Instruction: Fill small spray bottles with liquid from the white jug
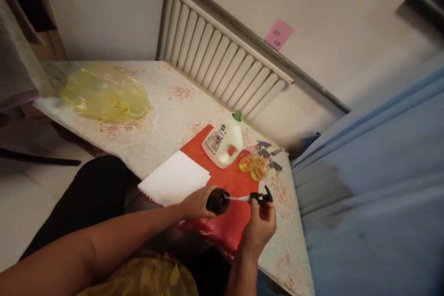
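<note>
My left hand [198, 202] is closed around a dark brown bottle [218, 201], tilted so that its mouth faces right. Between the fingers of my right hand [260, 222] is a black pump dispenser [258, 197]. Its pale dip tube [238, 198] points left, with the end at the bottle's mouth; how far it reaches inside I cannot tell. Behind my hands a large cream jug [227, 141] with a green spout and a printed label stands on a red sheet [236, 184]. Right of it are clear spray bottles [255, 165] with yellow liquid and grey trigger heads.
A folded white cloth [175, 178] lies left of my hands, on the red sheet. At the table's far left sits a yellow plastic bag [104, 95]. A radiator [222, 51] runs along the wall behind the flowered tablecloth [163, 115]. Blue curtain [374, 185] hangs at the right.
</note>
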Motion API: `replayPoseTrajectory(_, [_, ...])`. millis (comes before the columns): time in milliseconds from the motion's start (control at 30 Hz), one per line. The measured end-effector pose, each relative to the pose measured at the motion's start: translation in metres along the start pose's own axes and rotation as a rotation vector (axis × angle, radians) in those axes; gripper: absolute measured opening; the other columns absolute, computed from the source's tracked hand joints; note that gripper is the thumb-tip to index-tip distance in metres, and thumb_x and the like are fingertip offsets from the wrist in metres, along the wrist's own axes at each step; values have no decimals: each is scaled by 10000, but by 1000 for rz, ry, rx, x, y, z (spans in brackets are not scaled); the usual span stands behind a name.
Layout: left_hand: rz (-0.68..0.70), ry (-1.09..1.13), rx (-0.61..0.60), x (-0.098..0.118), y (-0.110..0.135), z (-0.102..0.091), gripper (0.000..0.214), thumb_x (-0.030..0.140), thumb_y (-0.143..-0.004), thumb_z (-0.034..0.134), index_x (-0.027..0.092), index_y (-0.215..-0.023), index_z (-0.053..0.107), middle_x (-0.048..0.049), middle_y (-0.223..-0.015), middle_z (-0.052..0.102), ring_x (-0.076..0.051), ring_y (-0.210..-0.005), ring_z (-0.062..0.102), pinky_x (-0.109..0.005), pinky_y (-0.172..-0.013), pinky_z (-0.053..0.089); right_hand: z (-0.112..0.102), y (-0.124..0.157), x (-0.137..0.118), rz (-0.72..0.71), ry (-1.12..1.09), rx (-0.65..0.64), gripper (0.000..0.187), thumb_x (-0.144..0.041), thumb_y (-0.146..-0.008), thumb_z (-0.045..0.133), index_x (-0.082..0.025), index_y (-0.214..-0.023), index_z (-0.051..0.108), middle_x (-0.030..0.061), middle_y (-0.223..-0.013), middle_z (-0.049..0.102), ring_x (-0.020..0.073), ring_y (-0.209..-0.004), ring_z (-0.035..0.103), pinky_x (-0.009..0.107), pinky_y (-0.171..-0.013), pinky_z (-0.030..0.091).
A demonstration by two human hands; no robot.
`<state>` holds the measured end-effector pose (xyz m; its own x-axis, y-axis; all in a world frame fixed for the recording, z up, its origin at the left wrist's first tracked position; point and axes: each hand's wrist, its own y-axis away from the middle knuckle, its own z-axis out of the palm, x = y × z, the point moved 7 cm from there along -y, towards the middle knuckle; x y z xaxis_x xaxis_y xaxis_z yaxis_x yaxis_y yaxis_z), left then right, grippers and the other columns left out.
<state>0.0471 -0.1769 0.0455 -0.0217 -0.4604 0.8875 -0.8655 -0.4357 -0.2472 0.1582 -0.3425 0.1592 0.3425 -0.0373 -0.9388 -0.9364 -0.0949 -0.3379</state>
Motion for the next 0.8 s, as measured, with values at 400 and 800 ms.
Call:
replayPoseTrajectory(400, [32, 12, 3, 1, 0, 0, 839, 268, -587, 824, 260, -1342, 460, -61, -1241, 622, -288, -1129, 596, -406, -979, 471, -7, -2, 14, 49, -56, 20, 390, -456, -720, 751, -166, -949, 627, 45, -953, 673, 192, -864, 652, 325, -783, 580])
replayPoseTrajectory(800, [11, -11, 6, -4, -1, 3, 859, 307, -595, 824, 261, -1365, 447, -71, -1267, 609, -301, -1158, 582, -426, -1000, 458, -13, -3, 26, 117, -134, 24, 386, -442, -734, 750, -166, -963, 608, 40, -943, 672, 153, -734, 671, 278, -673, 588])
